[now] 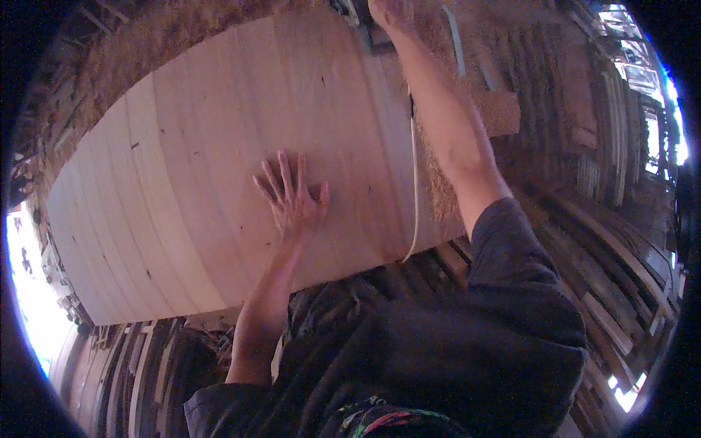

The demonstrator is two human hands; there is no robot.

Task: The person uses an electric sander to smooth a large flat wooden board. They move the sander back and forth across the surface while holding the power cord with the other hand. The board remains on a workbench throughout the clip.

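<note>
A wide, pale wooden panel (212,139), made up of boards side by side, spreads out before me. Flat on its surface near the middle lies my left hand (292,201), with fingers spread and nothing held. My right arm stretches far forward past the panel's right edge. At the top rim of the picture, my right hand (392,11) looks closed beside a dark tool with metal parts (355,16); its fingers are largely cut off, so what it grips is unclear. A thin, light wooden strip (415,190) bends along the panel's right edge.
Sawdust (440,193) covers the surface right of the panel and the ground (182,33) beyond it. A block-like brown piece (496,113) juts out at the right. Stacked timber (599,270) fills the right side, and more long boards (128,372) lie at lower left.
</note>
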